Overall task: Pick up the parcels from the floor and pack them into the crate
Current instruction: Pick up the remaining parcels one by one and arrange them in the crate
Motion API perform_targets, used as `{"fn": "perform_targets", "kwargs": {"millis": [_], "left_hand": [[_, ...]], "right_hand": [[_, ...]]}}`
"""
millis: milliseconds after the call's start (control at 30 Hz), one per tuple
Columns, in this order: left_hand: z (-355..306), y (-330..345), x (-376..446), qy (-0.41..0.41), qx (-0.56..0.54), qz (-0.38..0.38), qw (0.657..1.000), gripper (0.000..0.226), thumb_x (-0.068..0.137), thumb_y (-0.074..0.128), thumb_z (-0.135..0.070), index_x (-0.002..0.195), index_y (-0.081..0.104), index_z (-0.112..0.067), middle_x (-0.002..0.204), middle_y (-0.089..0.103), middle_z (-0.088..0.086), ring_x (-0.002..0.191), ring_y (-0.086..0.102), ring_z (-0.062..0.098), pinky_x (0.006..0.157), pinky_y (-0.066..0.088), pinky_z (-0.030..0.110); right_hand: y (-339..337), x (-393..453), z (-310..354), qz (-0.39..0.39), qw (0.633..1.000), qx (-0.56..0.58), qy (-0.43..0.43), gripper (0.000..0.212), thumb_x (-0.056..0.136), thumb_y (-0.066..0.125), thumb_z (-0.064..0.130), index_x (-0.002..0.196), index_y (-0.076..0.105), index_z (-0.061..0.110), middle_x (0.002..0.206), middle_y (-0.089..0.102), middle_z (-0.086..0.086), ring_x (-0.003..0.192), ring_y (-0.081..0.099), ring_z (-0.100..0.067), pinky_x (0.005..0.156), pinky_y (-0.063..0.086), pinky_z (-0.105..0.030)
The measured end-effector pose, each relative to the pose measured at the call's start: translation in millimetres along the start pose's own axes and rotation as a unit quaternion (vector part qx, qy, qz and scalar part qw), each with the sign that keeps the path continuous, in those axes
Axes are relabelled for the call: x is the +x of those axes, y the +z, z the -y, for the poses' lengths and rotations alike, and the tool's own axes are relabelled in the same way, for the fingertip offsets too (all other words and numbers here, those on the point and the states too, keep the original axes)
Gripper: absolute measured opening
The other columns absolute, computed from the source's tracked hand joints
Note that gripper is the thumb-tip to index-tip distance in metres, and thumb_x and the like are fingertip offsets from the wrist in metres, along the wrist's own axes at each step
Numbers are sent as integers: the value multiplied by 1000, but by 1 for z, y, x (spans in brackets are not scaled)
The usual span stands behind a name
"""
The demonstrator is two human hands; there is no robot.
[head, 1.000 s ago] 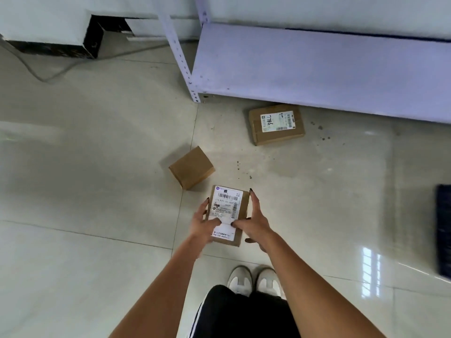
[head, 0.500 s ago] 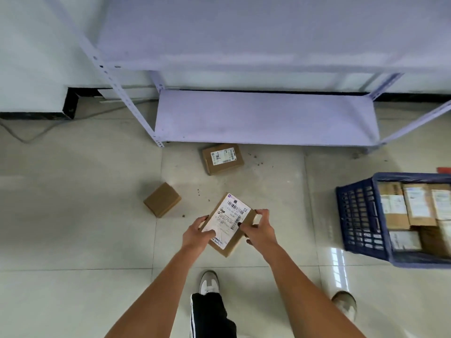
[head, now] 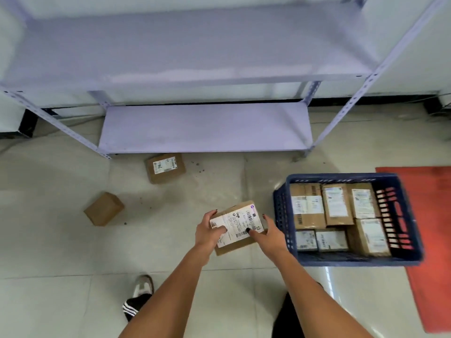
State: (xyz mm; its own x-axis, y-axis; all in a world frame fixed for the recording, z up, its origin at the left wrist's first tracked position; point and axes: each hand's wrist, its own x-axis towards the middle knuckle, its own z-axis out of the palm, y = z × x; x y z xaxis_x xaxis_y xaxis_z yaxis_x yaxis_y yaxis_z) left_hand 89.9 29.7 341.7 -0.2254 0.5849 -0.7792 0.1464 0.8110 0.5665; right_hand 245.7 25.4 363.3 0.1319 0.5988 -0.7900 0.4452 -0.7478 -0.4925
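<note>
Gleaming pale floor tiles point(head: 61, 252) run under lilac shelving point(head: 205, 128) beside red mat point(head: 429, 240).

- The print on the held parcel's point(head: 238, 225) label is too blurred to read; thumbs cover two patches of it.
- The red mat point(head: 432, 252) runs off the right edge.
- The crate's point(head: 351, 258) near wall hides the lower parcels' bases.
- The right foot is mostly hidden behind the right forearm.
</note>
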Motion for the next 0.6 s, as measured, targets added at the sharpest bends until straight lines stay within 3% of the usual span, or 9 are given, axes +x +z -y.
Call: {"fn": "perform_targets", "kwargs": {"millis": [167, 267, 333, 467, 533, 600], "left_hand": [[-22, 128, -52, -18, -5, -1, 1000, 76, 84, 61, -1, 144, 26, -30, 131, 54, 8, 113, 58, 29, 85, 54, 37], [-29, 176, -67, -47, -17, -16, 999, 73, 83, 61, -2, 144, 24, -19, 132, 54, 9, 113, 58, 29, 90, 52, 38], [-30, 200, -71, -65, -25, -30, 997, 62, 83, 61, -2, 137, 33, -10, 132, 55, 11, 109, 59, 28, 87, 53, 37], [-24, 238, -63, -74, -16, -5, 997, 52, 86, 58, -3, 133, 37, -11, 130, 55, 8, 97, 56, 19, 59, 48, 20], [-15, 257, -51, -61, -1, 17, 998, 56, 86, 58, -3, 136, 37, -16, 130, 53, 4, 99, 54, 16, 60, 49, 15], [-5, 274, -38, -52, 21, 29, 998, 62, 83, 60, -3, 139, 38, -19, 128, 53, 4, 105, 56, 17, 69, 55, 22]], "right_hand": [[-124, 0, -54, 20, 999, -39, -6, 51, 87, 64, 22, 134, 43, 15, 128, 60, -5, 117, 56, -23, 98, 45, -33], [-169, 5, -77, 20, 999, -24, 15, 49, 88, 62, 20, 133, 43, 15, 128, 59, -3, 111, 57, -20, 86, 50, -26], [-189, 11, -89, 15, 999, -19, 26, 51, 88, 63, 22, 134, 43, 16, 130, 58, -4, 117, 56, -22, 94, 46, -30], [-214, 30, -113, 17, 997, 0, 74, 58, 88, 63, 24, 139, 38, 17, 130, 58, -5, 120, 54, -24, 101, 42, -34], [-222, 43, -131, 11, 995, 13, 98, 59, 87, 65, 24, 139, 37, 16, 128, 60, -6, 118, 55, -24, 101, 43, -34], [-229, 55, -147, 3, 993, 23, 113, 59, 86, 65, 22, 138, 39, 14, 126, 61, -7, 117, 56, -25, 98, 43, -31]]}}
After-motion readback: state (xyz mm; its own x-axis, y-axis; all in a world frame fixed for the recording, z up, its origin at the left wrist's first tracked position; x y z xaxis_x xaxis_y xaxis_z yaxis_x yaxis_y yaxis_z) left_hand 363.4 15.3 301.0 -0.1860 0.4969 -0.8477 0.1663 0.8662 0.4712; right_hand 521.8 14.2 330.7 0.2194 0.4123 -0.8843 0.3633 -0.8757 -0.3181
